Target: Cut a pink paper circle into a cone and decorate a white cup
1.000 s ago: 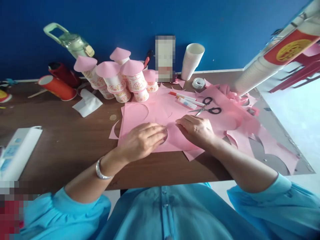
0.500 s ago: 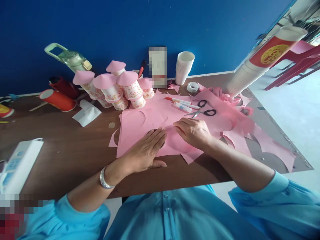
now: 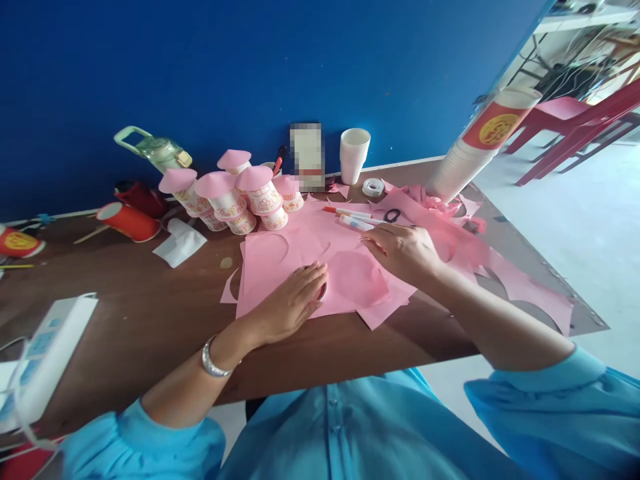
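Observation:
My left hand [image 3: 287, 300] bends around a round, dark-rimmed object [image 3: 323, 291] on the pink paper [image 3: 280, 280], thumb drawn in against its near side. The palm and fingers cover most of this object, so its kind is unclear. My right hand [image 3: 405, 250] lies with curled fingers over the scissors [image 3: 392, 215], of which one black handle loop shows. The rest of the scissors is hidden under the hand. Just beyond the fingers lie a glue stick [image 3: 356, 223] and markers [image 3: 345, 211]. A loose pink paper piece [image 3: 357, 279] rests between the hands.
Several paper-cup towers [image 3: 220, 193] with pink cone roofs stand at the back left. Behind are a stack of white cups [image 3: 354, 157], a tape roll [image 3: 373, 187] and a leaning cup stack [image 3: 465, 160]. Left are red cups [image 3: 130, 222], a tissue [image 3: 180, 243] and a power strip [image 3: 55, 353].
My right hand has moved right and away from me, from the paper onto the scissors. My left thumb has drawn in to the round object. The camera view has shifted slightly.

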